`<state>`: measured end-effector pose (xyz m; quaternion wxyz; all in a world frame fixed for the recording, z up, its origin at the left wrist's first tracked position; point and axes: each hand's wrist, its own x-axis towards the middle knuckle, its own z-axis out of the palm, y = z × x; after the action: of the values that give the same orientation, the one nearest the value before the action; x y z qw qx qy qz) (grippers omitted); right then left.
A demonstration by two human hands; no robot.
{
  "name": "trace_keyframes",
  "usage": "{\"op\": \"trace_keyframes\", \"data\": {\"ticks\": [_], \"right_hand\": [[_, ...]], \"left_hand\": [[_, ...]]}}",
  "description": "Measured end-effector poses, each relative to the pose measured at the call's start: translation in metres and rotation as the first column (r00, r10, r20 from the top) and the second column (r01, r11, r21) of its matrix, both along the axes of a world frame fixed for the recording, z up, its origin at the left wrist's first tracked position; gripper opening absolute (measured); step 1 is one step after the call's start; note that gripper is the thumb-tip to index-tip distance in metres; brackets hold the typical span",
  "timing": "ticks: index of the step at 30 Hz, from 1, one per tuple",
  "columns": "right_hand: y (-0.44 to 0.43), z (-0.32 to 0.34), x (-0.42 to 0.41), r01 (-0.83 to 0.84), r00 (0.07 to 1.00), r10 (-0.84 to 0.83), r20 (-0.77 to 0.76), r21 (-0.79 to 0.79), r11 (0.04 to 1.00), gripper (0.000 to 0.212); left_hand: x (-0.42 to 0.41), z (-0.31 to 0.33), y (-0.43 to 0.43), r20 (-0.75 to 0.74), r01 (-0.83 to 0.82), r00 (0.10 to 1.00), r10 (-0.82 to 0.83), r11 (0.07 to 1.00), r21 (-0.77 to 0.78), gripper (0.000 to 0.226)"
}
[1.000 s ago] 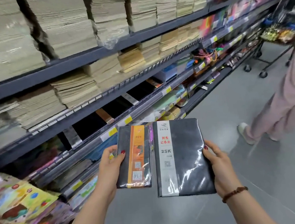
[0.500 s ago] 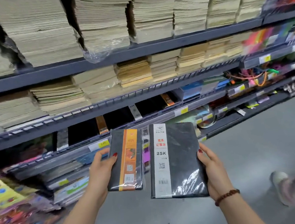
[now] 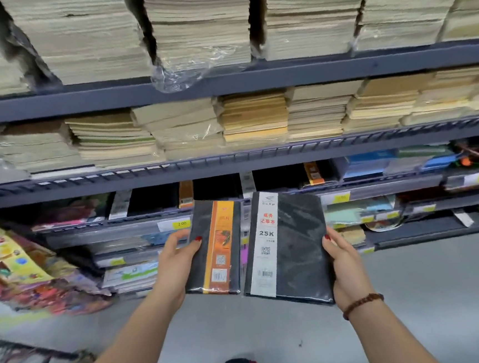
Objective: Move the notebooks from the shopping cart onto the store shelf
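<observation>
Two in play, both up in front of the shelf (image 3: 115, 231). L hand (image 3: 176, 262) grips the small notebook (image 3: 215, 247), orange band, thumb on the cover, fingers behind. R hand (image 3: 345, 267) grips the big notebook (image 3: 293, 249), white band, "25K" on it, thumb on the right edge. Both are wrapped in film, held face-up, side by side with a slim gap, clear of the shelf, not yet placed. Cart: can't make it out for sure.

Step in hand, my read: match each one to its slot. The dark row (image 3: 215, 187) just behind shows the same bands, so orange should go to an orange stack and white to a white one. Tips: go one at a time, tilt the spine end in under the rail above, slide flat onto the stack, band facing out. Film is slick, so hold firm w/ thumb until the book sits. Watch the price rail at the front; lift over it, don't ram it.

Count: 2 notebooks in hand, 1 per hand. Dark row shows 4 bands, 2 white and 2 orange, alternating. Above that, pale paper stacks (image 3: 253, 119) fill 2 more levels, too many and too blurred to count.
</observation>
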<state>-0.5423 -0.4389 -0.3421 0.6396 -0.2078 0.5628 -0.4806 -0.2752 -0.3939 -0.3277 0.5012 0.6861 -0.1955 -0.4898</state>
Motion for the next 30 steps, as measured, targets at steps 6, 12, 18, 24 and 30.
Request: {"op": "trace_keyframes", "data": {"ticks": [6,12,18,24,30], "right_hand": [[-0.063,-0.024,0.002,-0.056,0.998,0.056,-0.006,0.052,0.997,0.032],[-0.137,-0.054,0.015,-0.176,0.983,0.179,-0.039,0.065,0.982,0.033],[-0.196,-0.088,0.031,-0.230,0.957,0.232,-0.176,0.033,0.973,0.037],[-0.201,-0.105,0.024,-0.543,0.784,0.523,-0.335,0.040,0.839,0.071],[-0.168,-0.078,0.017,-0.747,0.426,0.524,-0.738,0.041,0.664,0.116]], "left_hand": [[-0.004,-0.014,-0.032,0.005,-0.079,0.997,0.079,0.996,0.052,0.017],[-0.016,-0.043,-0.062,-0.084,-0.206,0.974,0.211,0.977,0.056,0.009],[-0.025,-0.075,-0.081,-0.087,-0.322,0.942,0.324,0.946,0.033,0.015],[-0.033,-0.097,-0.087,-0.066,-0.354,0.933,0.353,0.935,-0.001,0.015],[-0.032,-0.110,-0.093,-0.099,-0.391,0.917,0.386,0.919,-0.047,0.015]]}}
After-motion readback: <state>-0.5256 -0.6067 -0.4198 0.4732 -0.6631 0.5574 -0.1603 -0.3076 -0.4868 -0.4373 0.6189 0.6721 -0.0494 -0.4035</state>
